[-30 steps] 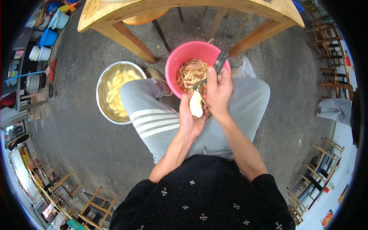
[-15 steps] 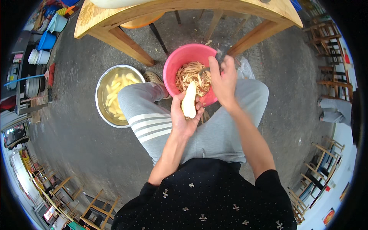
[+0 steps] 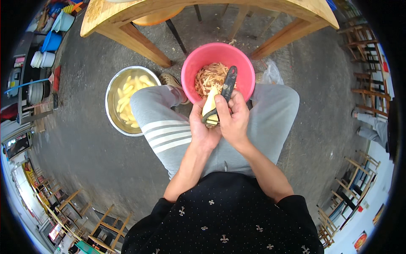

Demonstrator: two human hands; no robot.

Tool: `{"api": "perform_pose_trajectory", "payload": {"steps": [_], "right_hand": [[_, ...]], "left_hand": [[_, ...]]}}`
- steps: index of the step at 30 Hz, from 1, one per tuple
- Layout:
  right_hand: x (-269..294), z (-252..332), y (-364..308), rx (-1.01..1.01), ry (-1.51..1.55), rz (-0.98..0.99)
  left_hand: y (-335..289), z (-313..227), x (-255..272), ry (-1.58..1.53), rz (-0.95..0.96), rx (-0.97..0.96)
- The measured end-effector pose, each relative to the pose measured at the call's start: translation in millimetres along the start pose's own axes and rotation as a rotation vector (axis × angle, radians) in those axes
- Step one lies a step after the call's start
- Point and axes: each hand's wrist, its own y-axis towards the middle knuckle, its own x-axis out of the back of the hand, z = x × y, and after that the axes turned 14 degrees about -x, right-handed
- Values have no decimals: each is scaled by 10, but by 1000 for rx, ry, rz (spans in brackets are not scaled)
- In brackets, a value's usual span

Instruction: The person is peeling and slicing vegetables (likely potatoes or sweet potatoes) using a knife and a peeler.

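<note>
In my left hand (image 3: 201,125) I hold a long, pale yellow sweet potato (image 3: 210,103), largely peeled, its narrow tip pointing away from me. My right hand (image 3: 234,118) is closed round a black peeler (image 3: 229,82). The peeler's handle sticks up past my fingers, and its head lies across the sweet potato's near end. Both hands meet just on my side of a pink tub (image 3: 218,47) on the floor. Tan strips of peel (image 3: 209,76) are heaped inside the tub. My fingers partly cover the sweet potato's lower part.
A steel basin (image 3: 111,115) of water with several pale peeled pieces stands left of my left knee. A wooden table (image 3: 146,46) is ahead, beyond the tub. A clear plastic bag (image 3: 272,74) lies right of the tub. Wooden chairs (image 3: 112,228) stand around the room.
My right hand has come down and left from over the tub's right side, bringing the peeler onto the sweet potato's near end. The left hand stays nearly in place.
</note>
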Motion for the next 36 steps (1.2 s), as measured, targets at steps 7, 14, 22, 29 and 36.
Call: {"api": "perform_pose_trajectory", "payload": {"steps": [7, 14, 22, 29, 36], "right_hand": [[99, -167, 91, 188, -371, -138], [235, 93, 224, 578, -363, -74], [155, 300, 300, 129, -60, -225], [107, 221, -20, -152, 107, -144], [100, 175, -116, -180, 188, -162]], "left_hand": [[-10, -28, -4, 24, -38, -3], [-43, -89, 20, -43, 152, 122], [15, -122, -40, -75, 43, 90], [14, -73, -97, 40, -102, -1], [77, -25, 42, 47, -12, -50]]}}
